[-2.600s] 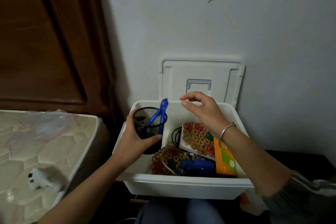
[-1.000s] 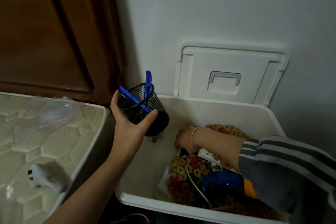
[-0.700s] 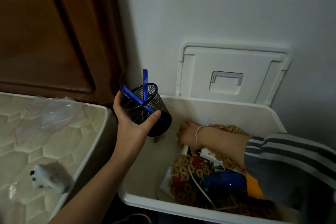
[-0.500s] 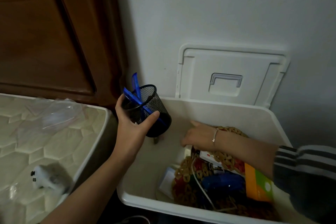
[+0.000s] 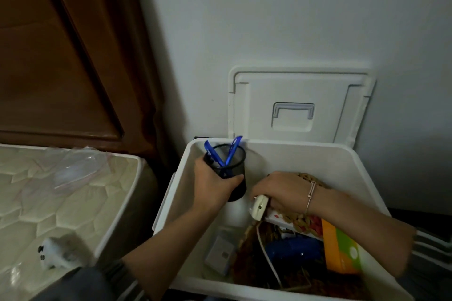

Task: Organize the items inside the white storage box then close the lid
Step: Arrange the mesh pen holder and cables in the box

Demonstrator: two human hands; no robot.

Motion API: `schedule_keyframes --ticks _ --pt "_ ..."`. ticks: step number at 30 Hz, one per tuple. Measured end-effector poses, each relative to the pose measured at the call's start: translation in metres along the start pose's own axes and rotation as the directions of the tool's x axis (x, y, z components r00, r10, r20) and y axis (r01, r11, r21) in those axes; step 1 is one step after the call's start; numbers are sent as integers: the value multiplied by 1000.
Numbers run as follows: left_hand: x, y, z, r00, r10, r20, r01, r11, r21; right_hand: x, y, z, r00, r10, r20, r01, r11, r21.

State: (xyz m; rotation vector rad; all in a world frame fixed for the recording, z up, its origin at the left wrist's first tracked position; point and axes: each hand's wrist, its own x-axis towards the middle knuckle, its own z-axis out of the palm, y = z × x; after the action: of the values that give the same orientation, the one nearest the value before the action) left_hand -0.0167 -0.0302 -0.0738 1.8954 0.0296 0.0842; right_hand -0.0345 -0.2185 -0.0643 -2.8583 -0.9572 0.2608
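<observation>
The white storage box [image 5: 303,151] sits open against the wall, straight in front of you, and everything else is placed from it. Its lid [image 5: 299,102] stands upright behind the box's far rim, leaning on the wall, with the handle recess facing you. Inside the box, in its far left corner, your left hand [image 5: 215,186] is wrapped around a black mesh pen cup [image 5: 228,171], fingers closed on its side; the cup is upright, and whether its base touches the box floor is hidden by your hand. Two blue pens [image 5: 230,154] stick up from the cup, crossing each other and reaching above the box's rim. Just to the right of the cup, your right hand [image 5: 281,190] is curled palm-down around a small cream-coloured item [image 5: 259,206], with a thin bracelet [image 5: 310,197] on that wrist; what the item is cannot be told. Under and beyond that hand lie beaded woven mats [image 5: 305,221], tan with red pieces. Toward the box's near right side an orange and green packet [image 5: 341,249] stands on edge, with a dark blue object [image 5: 293,249] beside it and a white cable [image 5: 267,256] running toward the near wall. Near the box's near left lies a flat grey card-like piece [image 5: 220,254]. To the left of the box is a bed mattress [image 5: 49,198] carrying a clear plastic bag [image 5: 73,168] and a small white object [image 5: 52,253], with a dark wooden headboard [image 5: 61,56] behind it.
</observation>
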Motion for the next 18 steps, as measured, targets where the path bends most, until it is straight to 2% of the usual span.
schedule_keyframes --ticks 4,18 --pt "5 -14 17 998 -60 -21 60 998 0 -2 2 -2 1000 -1 0 1 999 47" --pt "10 -52 22 986 -134 97 115 977 181 -2 1 -3 1000 8 -29 -5 995 97"
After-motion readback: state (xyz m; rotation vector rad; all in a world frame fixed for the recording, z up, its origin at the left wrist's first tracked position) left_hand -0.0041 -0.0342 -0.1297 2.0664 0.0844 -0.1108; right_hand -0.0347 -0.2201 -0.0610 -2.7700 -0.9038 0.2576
